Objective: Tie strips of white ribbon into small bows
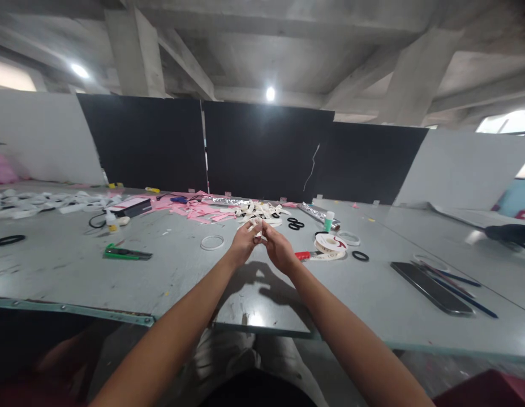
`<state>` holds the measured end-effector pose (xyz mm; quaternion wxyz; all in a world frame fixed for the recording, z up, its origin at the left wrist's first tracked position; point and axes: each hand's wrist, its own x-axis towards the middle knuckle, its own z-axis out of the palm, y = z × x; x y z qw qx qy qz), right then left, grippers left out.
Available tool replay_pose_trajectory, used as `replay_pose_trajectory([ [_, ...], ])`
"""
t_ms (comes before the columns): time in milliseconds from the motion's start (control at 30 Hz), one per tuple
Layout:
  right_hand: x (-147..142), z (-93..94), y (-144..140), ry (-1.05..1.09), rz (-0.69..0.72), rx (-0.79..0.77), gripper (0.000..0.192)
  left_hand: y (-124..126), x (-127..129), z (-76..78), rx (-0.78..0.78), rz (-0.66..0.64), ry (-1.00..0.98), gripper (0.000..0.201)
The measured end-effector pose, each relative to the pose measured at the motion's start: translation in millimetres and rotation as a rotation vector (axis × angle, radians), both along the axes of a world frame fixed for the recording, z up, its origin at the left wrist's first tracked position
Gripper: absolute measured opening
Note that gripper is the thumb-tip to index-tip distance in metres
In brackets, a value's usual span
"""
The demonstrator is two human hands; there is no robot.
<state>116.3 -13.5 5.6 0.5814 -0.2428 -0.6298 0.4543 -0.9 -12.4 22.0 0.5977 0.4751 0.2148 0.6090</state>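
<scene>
While both arms stretch out over the grey worktop [169, 271], the scene reads so:

Left hand: the left hand [244, 242] is raised above the middle of the worktop; its fingertips are pinched together on a small white strip [258, 225]
Right hand: the right hand [280, 249] meets the left, fingertips touching; its fingers are closed on the same white strip, though how much of it each hand grips I cannot tell
White strip: held between both hands, off the surface, just in front of a heap of white pieces [259, 211] towards the far edge
Near the right hand: a tape roll [330, 245] with a red-handled tool [304, 255] beside it; a small black ring [360, 256] just past it; black scissors [295, 224] and a foil roll [317, 213] farther back
Near the left hand: a clear tape ring [212, 242]; a green cutter [127, 253] well to the left
Far edge: pink scraps [190, 209]
Right side: a dark flat ruler [430, 287] with blue pens [461, 285] beside it
</scene>
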Motion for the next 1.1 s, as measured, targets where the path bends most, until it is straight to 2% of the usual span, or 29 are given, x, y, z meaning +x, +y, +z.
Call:
replay_pose_trajectory([
  [67,1.1,2.1,-1.2,-0.075,-0.058,0.036,0.047,-0.7,-0.9,-0.6,0.048,0.088,0.077,0.041],
  [200,6.9,8.9,-4.3,-0.462,-0.401,0.313,0.039,-0.9,-2.1,-2.0,0.154,0.287,0.187,0.044],
  [267,10.0,11.1,-5.1,-0.602,-0.495,0.388,0.037,-1.0,-2.0,-2.4,0.163,0.321,0.166,0.051],
  [333,11.8,11.4,-4.4,-0.655,-0.484,0.404,0.039,-1.1,-1.6,-2.7,0.139,0.304,0.147,0.055],
  [467,8.4,8.7,-2.8,-0.553,-0.254,0.356,0.048,0.6,-0.6,-3.5,0.110,0.218,0.118,0.054],
  [633,-4.7,6.8,-11.1,-0.143,-0.030,0.040,0.052,2.2,0.6,-2.8,0.057,0.190,0.075,0.047],
  [700,-7.2,6.9,-13.0,-0.057,0.009,-0.018,0.051,0.7,0.2,-1.9,0.064,0.152,0.095,0.046],
  [800,-1.6,9.4,-10.7,-0.134,-0.092,0.038,0.051,-3.3,-0.8,0.1,0.086,0.093,0.155,0.046],
  [967,16.8,18.0,-6.2,-0.578,-0.465,0.397,0.040,-6.1,2.2,0.6,0.051,0.099,0.158,0.048],
  [1033,16.2,18.0,-5.3,-0.635,-0.503,0.431,0.036,-3.9,5.0,-2.5,0.073,0.097,0.133,0.044],
  [1100,9.8,14.8,-3.6,-0.544,-0.474,0.364,0.035,-1.1,7.8,-7.3,0.113,0.114,0.139,0.041],
])
